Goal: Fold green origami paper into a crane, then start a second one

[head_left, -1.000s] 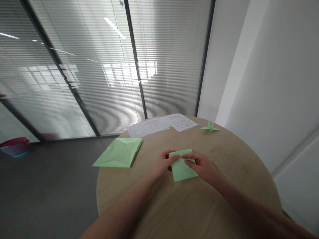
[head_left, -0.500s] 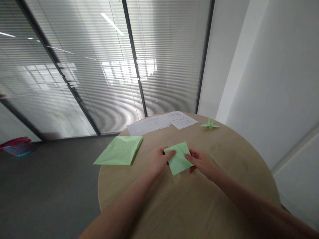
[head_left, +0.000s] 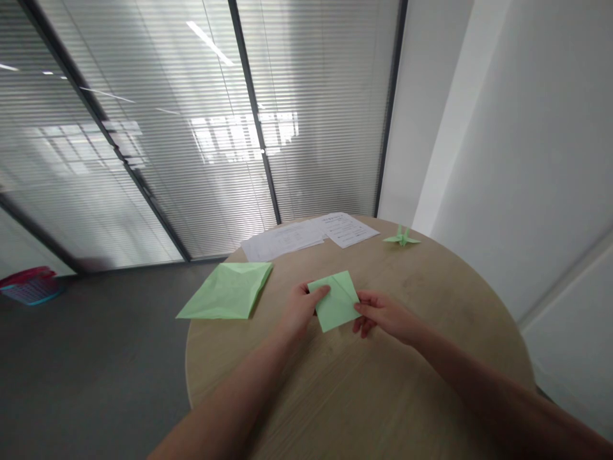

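Between my hands, over the middle of the table, is a small folded square of light green paper [head_left: 337, 305] with a slanting crease near its upper right. My left hand [head_left: 301, 308] grips its left side, thumb on top and the other fingers hidden beneath. At the right edge, my right hand [head_left: 380, 314] pinches the paper between thumb and index finger, its other fingers curled below. A larger green paper stack [head_left: 227, 291] lies left of my hands. Beyond them at the right stands a folded green paper crane [head_left: 402, 237].
White printed sheets [head_left: 287, 240] overlap along the far edge of the round wooden table [head_left: 354, 396]. A pink and blue plastic basket [head_left: 31, 285] sits on the grey floor at far left. Glass panels with blinds stand behind the table, and a white wall is at right.
My right thumb has drawn back from the paper's face to its right edge. Both hands and the square have shifted slightly left in view. My left hand keeps its hold.
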{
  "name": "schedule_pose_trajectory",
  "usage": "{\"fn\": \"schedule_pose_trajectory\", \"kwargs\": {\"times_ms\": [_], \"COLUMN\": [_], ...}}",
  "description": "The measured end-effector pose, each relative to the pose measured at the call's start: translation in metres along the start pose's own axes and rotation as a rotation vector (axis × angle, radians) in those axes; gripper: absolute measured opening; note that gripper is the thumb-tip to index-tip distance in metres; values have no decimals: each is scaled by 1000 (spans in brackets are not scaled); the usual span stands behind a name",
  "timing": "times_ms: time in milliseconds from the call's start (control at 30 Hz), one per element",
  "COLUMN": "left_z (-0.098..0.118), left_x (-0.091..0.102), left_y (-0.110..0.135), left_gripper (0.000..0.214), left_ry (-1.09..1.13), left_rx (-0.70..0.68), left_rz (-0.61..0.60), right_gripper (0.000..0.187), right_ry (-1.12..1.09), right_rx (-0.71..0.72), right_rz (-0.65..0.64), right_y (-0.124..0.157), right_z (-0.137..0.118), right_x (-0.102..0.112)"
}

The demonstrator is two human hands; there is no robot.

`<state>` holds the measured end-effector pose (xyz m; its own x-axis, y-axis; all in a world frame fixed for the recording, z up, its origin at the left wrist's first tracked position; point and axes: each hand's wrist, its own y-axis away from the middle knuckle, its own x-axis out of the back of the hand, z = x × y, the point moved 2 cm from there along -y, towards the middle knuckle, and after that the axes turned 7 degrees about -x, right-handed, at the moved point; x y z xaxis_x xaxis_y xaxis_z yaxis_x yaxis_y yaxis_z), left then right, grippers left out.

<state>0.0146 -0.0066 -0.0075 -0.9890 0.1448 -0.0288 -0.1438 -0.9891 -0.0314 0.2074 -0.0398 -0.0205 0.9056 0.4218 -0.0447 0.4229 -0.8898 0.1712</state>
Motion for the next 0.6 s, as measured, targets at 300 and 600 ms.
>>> {"fn": "schedule_pose_trajectory", "kwargs": {"times_ms": [300,600], "left_z": [2,1], "left_x": [2,3], "left_y": [0,-1], "left_gripper": [28,28], "left_ry": [34,54], "left_rx": [-7,-1], "left_rz": [58,62], "right_gripper": [44,32], "right_ry": [-63,-31], "right_rx": [-24,-75], "right_rz": [-47,106], "right_y": [5,-1], "right_z": [-7,2], "right_x": [6,12]}}
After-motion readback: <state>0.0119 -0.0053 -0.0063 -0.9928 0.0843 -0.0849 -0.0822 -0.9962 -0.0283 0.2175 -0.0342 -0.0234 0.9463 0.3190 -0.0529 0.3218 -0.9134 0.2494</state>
